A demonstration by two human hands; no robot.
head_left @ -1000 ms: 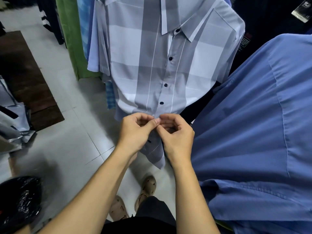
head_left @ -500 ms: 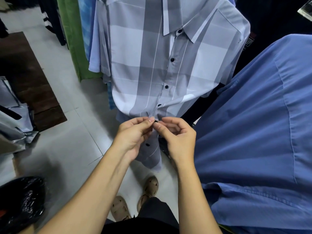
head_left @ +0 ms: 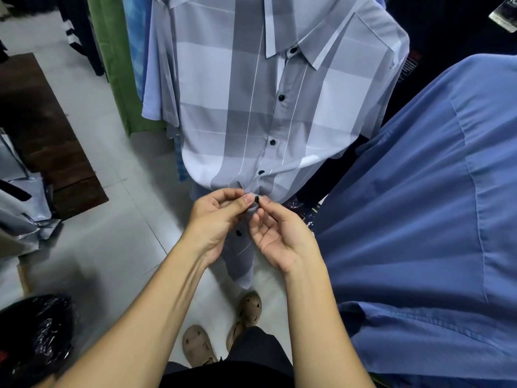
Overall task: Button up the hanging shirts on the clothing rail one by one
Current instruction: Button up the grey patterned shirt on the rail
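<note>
A grey and white checked shirt [head_left: 237,107] hangs in front of me, its placket closed by several dark buttons down to about waist height. My left hand [head_left: 215,219] pinches the placket fabric near the hem. My right hand [head_left: 279,233] is turned palm up, and its thumb and forefinger pinch a dark button [head_left: 256,199] at the same spot. One more dark button [head_left: 239,233] shows lower down on the loose hem between my hands.
A blue shirt [head_left: 419,205] hangs close at the right. Green and blue garments [head_left: 117,65] hang at the upper left. A dark wooden platform [head_left: 42,130] and grey bags [head_left: 19,205] lie at the left, and a black plastic bag [head_left: 33,340] at the lower left on the tiled floor.
My right hand has turned palm up and its lower fingers have uncurled. The button now shows between my fingertips. The shirt's lower part is gathered toward my hands.
</note>
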